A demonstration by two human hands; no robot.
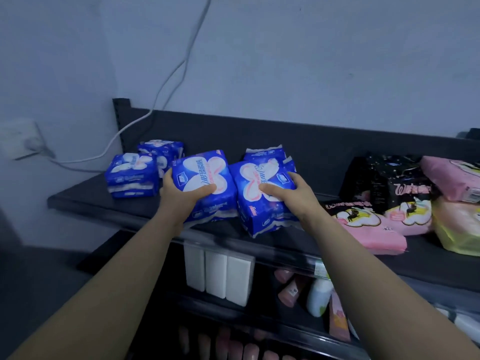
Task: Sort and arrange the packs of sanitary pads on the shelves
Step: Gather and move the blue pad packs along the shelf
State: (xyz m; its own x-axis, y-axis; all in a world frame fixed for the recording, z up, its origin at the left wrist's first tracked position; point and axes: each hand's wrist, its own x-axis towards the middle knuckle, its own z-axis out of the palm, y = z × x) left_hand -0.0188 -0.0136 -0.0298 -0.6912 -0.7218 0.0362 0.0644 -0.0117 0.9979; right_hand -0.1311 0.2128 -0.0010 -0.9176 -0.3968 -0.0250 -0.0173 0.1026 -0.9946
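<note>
**Handling Soft, Film-Wrapped Packs**

The left hand (179,196) grips one blue pack (202,172), thumb across its face and fingers curled behind. The right hand (293,193) grips a second blue pack (255,176) the same way. Both packs are just right of the blue stack (132,175), either on or barely above the top shelf (83,197); which one cannot be told. Expect light, compressible contents in slick film. Grip across the broad faces, not the crimped end seams, which would likely crumple.

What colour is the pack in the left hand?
The pack in the left hand is blue with a white-and-pink petal shape; head view.
</note>
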